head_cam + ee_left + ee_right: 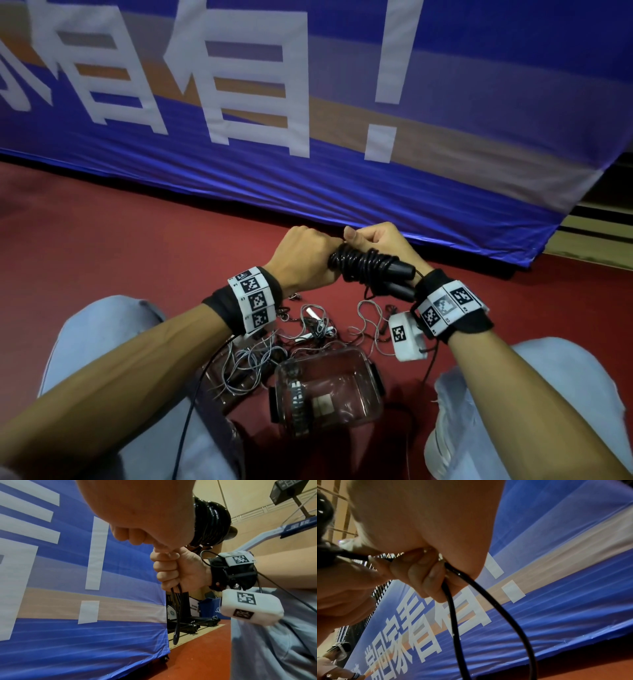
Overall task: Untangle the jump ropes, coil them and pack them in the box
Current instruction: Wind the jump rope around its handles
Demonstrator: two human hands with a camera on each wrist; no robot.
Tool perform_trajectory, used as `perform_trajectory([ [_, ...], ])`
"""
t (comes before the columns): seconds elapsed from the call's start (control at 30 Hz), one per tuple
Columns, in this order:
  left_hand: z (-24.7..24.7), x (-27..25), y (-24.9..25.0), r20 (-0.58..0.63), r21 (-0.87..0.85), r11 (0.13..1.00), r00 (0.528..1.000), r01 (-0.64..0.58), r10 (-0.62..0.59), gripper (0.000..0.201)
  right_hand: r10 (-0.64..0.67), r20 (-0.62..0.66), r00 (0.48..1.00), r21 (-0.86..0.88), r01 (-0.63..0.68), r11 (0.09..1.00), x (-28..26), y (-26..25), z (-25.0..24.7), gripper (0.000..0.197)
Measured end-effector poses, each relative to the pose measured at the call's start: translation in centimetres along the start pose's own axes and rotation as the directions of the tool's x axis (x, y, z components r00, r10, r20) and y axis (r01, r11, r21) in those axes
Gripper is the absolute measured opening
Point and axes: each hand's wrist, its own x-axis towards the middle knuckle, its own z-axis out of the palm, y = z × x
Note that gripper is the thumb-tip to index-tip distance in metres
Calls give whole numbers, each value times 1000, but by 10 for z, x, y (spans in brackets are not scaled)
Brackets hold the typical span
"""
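red gym floor, blue banner far | both hands up: left hand [301, 260] + right hand [376, 245] grip black rope bundle [363, 263], nearly coiled | thin grey ropes [253, 356] tangled near box [375, 377], nothing packed, most left

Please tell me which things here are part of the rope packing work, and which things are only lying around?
Part of the job:
- black jump rope, coiled, gripped by left hand and right hand
- tangled grey ropes on the floor
- clear plastic box

Only lying around:
- blue banner
- red floor
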Motion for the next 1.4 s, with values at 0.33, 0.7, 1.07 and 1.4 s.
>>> perform_trajectory([
  [0.33,-15,6,-2,19,16,921,921,389,-389,36,147,-191,971,21,-146,989,9,30,32,34],
  [0.7,11,0,-19,142,72,768,756,636,-639,20,315,-198,928,20,-317,948,4,22,76,56],
  [1.07,37,-11,-40,186,284,697,675,659,-714,25,324,-15,946,-320,-311,895,-6,13,81,42],
  [1.4,61,-20,-23,403,492,763,667,419,-626,18,245,-116,963,-101,-257,961,-12,-9,45,23],
])
